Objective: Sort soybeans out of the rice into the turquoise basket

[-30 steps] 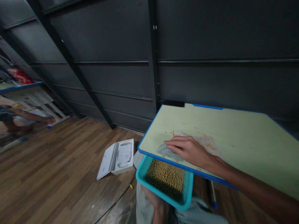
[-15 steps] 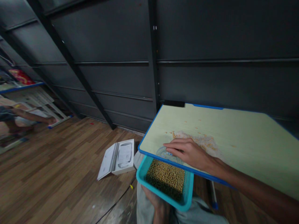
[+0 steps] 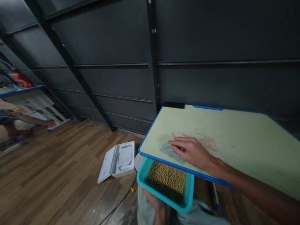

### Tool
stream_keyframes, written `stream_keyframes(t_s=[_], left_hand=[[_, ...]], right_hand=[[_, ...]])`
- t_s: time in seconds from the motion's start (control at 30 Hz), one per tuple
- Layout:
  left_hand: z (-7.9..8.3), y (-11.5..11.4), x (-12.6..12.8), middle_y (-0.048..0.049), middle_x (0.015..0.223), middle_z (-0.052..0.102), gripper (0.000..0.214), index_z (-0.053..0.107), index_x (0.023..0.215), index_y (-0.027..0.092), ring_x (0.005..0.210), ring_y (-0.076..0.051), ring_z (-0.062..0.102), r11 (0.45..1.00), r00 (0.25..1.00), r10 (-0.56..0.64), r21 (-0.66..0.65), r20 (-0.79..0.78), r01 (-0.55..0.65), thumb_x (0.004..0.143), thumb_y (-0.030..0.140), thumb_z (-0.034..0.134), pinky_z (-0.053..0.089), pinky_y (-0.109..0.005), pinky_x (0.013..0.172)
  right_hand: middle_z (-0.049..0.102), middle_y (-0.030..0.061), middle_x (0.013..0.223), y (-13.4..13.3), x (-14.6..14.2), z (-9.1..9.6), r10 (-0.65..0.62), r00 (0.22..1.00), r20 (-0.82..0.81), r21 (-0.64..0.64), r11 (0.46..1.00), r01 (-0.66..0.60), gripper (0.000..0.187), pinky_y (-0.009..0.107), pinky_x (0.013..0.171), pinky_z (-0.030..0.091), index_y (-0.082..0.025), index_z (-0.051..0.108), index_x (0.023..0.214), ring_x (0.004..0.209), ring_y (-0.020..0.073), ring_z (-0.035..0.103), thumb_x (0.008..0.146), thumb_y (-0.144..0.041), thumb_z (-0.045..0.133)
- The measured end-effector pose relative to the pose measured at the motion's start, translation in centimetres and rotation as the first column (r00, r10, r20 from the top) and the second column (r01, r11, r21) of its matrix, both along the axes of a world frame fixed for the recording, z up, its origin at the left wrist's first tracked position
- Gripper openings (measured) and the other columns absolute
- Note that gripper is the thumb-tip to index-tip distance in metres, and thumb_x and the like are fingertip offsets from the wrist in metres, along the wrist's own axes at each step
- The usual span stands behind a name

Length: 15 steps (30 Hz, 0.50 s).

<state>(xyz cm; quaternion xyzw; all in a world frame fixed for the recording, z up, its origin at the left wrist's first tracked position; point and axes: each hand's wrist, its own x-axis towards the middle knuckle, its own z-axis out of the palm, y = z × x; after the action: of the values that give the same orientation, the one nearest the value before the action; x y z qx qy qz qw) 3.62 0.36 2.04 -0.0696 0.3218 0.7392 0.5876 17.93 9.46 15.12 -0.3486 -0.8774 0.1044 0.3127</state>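
A turquoise plastic basket (image 3: 140,179) holds pale yellow soybeans (image 3: 167,173) beside a darker band of small green beans (image 3: 164,189). My left hand (image 3: 156,201) supports it from below, just under the table's front edge; its fingers are mostly hidden. On the tabletop, my right hand (image 3: 187,150) has its fingers pressed together at a clear plastic protractor (image 3: 169,150), which lies close to the front edge. Several loose beans (image 3: 173,136) and a thin whitish smear with orange-yellow bits (image 3: 208,143) are spread just beyond the right hand.
The pale green table (image 3: 253,137) has a blue rim and a black block (image 3: 173,105) at its back corner, against a dark panel wall (image 3: 112,47). An open white box (image 3: 119,159) and a cable (image 3: 119,203) lie on the floor. Another person's leg (image 3: 35,119) shows far left.
My right hand has shifted slightly, and more of the protractor shows, a little farther to the right. The basket and my left hand stay in place.
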Motion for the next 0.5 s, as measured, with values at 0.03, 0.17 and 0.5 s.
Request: stream_keyframes(t_s=[0.03,0.17,0.5], left_hand=[[0.07,0.00,0.01,-0.0038,0.123,0.070,0.044,0.068,0.114,0.033,0.129,-0.028,0.053,1.000,0.999,0.014,-0.009,0.029,-0.014,0.088,0.055,0.042,0.043,-0.042,0.104],[0.38,-0.08,0.12,-0.0045,0.123,0.070,0.041,0.069,0.116,0.030,0.126,-0.027,0.055,0.996,0.987,0.078,-0.060,0.143,-0.070,0.088,0.050,0.047,0.044,-0.043,0.105],[-0.41,0.08,-0.04,-0.0054,0.125,0.069,0.045,0.071,0.113,0.029,0.127,-0.030,0.055,0.999,0.996,0.019,0.044,0.091,-0.023,0.079,0.054,0.056,0.046,-0.045,0.104]], right_hand=[[0.077,0.0046,0.105,0.04,0.13,-0.03,-0.004,1.000,-0.001,0.008,1.000,0.004,0.022,0.037,0.086,0.058,-0.024,0.074,0.111,0.093,0.0204,0.072,0.094,-0.022,0.061],[0.077,0.0047,0.106,0.16,0.59,-0.13,0.010,1.000,-0.009,0.042,0.999,-0.009,0.022,0.038,0.089,0.057,-0.024,0.074,0.111,0.095,0.0206,0.071,0.095,-0.023,0.059],[0.077,0.0053,0.105,0.03,1.07,-0.17,0.033,0.998,-0.045,0.074,0.997,-0.030,0.024,0.040,0.089,0.057,-0.024,0.073,0.114,0.094,0.0202,0.072,0.096,-0.023,0.057]])
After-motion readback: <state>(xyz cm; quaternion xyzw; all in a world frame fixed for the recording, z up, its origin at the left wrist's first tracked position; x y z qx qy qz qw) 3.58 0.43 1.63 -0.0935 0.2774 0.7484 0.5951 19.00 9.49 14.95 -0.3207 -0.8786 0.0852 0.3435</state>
